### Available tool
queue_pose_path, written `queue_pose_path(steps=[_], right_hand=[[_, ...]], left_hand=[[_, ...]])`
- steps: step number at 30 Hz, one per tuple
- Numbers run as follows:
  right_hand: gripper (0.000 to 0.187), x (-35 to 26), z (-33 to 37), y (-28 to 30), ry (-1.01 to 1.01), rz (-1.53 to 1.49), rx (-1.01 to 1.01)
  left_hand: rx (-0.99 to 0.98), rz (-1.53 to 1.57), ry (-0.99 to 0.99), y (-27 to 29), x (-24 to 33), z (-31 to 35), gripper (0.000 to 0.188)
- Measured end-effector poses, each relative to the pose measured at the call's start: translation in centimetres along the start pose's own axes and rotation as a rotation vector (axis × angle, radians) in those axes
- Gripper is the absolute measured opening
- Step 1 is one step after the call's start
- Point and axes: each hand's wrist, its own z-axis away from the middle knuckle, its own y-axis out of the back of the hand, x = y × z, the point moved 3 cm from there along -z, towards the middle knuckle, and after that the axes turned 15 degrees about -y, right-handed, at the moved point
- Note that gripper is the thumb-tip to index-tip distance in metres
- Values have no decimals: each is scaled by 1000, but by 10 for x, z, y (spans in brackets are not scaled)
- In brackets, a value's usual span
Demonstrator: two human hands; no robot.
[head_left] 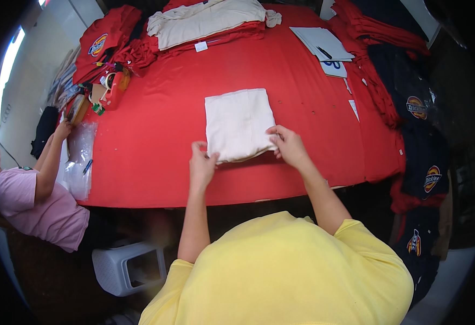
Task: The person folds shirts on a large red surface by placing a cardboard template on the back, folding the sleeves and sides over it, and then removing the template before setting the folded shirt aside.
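A cream shirt (237, 122), folded into a neat square, lies on the red-covered table (156, 135) in front of me. My left hand (201, 164) pinches its near left corner between thumb and fingers. At the near right corner, my right hand (289, 145) grips the edge the same way. The near edge looks slightly raised from the cloth, with a shadow under it.
Cream garments (205, 21) lie on a red pile at the back. White papers with a pen (324, 52) sit back right, near stacked red and navy garments (405, 76). Left are a tape dispenser (117, 85), plastic bags (80, 157), a person in pink (39, 200) and a stool (123, 265).
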Motion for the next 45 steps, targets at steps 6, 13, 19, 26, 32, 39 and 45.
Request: queue_pose_path(steps=[6,13,19,26,32,39,45], right_hand=[[22,-137,25,78,90,-594,-420],[16,-118,-45,86,146,22,-348],[17,12,-157,24,-132,-31,-254],[47,-49,-126,-6,209,627,59],[45,-61,-127,-55,132,835,-356],[47,-84,-72,-26,219,808,-201],[63,-57,-5,-34,169,902,-282]], left_hand=[[-21,862,-113,83,115,-36,21],[11,394,-62,56,93,-64,14],[4,242,147,-15,-36,-99,20],[-129,205,210,-19,-46,-108,24],[-145,101,189,-25,-58,-118,22],[139,-187,-82,-14,-20,-92,31],[-175,-213,282,0,8,-32,37]])
